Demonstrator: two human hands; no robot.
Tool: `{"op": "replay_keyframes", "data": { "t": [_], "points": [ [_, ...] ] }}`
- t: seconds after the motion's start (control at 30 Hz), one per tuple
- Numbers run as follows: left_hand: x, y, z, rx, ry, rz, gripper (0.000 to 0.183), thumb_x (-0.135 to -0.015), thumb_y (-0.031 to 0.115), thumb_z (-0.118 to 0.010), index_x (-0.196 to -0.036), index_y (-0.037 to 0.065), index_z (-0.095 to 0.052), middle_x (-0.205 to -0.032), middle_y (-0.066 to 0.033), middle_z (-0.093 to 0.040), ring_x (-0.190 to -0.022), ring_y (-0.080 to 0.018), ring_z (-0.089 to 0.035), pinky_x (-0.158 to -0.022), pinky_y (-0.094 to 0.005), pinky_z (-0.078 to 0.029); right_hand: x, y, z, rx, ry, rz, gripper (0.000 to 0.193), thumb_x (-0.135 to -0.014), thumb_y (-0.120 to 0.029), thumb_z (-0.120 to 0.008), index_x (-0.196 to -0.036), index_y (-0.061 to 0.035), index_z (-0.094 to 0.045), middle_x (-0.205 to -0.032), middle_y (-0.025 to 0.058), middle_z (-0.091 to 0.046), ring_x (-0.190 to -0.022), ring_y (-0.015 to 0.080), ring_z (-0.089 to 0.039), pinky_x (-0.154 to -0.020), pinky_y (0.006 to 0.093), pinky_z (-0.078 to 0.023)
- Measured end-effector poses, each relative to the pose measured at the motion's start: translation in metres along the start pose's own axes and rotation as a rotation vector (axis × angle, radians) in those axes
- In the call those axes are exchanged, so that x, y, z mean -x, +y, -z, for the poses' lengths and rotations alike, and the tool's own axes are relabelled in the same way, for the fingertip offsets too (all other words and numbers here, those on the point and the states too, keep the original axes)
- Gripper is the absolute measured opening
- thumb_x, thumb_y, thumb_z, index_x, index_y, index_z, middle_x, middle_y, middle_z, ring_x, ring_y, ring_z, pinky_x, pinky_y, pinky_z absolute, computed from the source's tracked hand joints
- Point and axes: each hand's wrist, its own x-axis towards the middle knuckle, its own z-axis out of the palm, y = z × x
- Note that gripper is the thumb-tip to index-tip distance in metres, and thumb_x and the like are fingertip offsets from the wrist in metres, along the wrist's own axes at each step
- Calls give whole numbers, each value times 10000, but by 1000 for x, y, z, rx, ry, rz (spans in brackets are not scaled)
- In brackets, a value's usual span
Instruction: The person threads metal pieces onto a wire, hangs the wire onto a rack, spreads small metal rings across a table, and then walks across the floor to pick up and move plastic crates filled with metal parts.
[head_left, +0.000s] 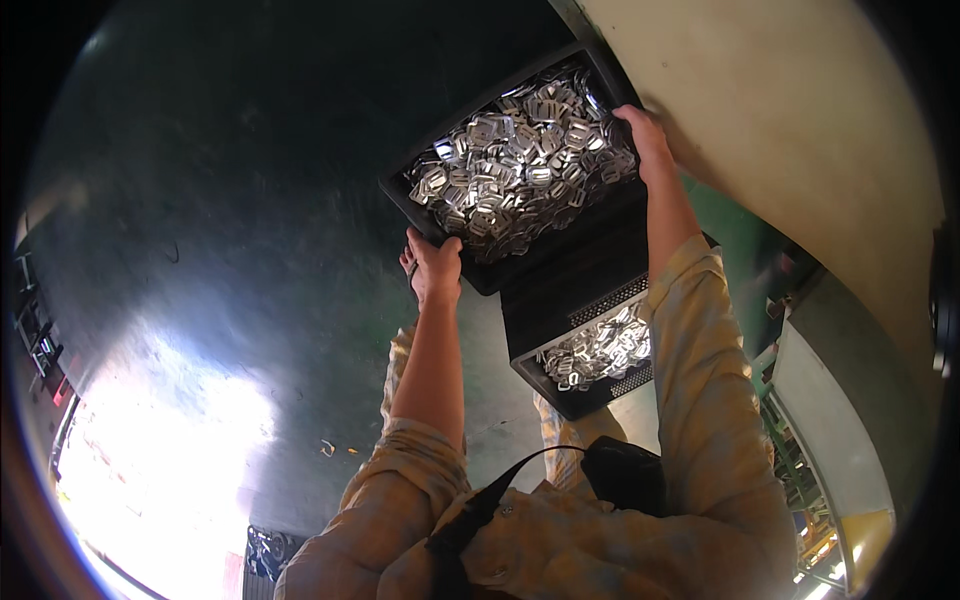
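A black plastic crate [474,117], heaped with shiny slotted metal buckles [535,150], is held tilted in front of me between both hands. My left hand [436,266] is closed on its near left corner, the thumb up at the rim. At the right end, my right hand [643,138] grips the rim, its fingers partly hidden. Below and nearer to me stands a second black crate [530,322] with perforated sides. Similar bright metal pieces [600,348] lie in it. The held crate and my right sleeve cover part of this lower crate.
A pale curved surface [780,110] rises close beside my right hand. The dark green floor [250,200] spreads to the left, with bright glare [170,430] and small yellowish scraps [328,449]. Machinery or racks [35,330] stand at the far left edge.
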Motion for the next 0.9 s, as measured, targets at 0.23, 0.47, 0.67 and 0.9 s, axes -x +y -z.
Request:
{"op": "replay_keyframes", "data": {
  "t": [0.23, 0.47, 0.67, 0.9],
  "points": [
    [12, 35, 13, 756, -79, 116, 494, -558, -92, -433, -1040, 14, -461, -833, -70, -518, -704, -217, -544, -625, -324, -466, 48, -29, 14, 122, -10, 74, 690, -649, -415, -645, -1087, 91, -483, -1122, 212, -530, -1026, 278, -519, -890, 345, -378],
    [8, 39, 110, 547, 70, -29, 491, -546, -58, -462, -1033, 2, -479, -769, -76, -522, -603, -203, -534, -510, -304, -461, 140, -26, -10, 268, 16, 130, 816, -647, -544, -622, -1209, 7, -407, -971, 219, -609, -973, 332, -581, -849, 371, -444],
    [47, 30, 266, 504, 165, -120, 612, -533, -52, -480, -1143, -12, -459, -888, -115, -538, -725, -231, -572, -607, -314, -483, 267, -33, -19, 129, -415, 250, 747, -678, -520, -637, -1145, 30, -444, -786, 211, -629, -768, 338, -633, -703, 382, -490],
    [178, 59, 366, 266, 262, -94, 646, -572, -67, -452, -1210, 35, -441, -866, -98, -566, -688, -221, -585, -575, -316, -509, 380, 0, -7, -76, -636, 259, 597, -736, -320, -695, -1187, -10, -458, -916, 131, -619, -828, 192, -599, -729, 298, -462]
  ]
}}
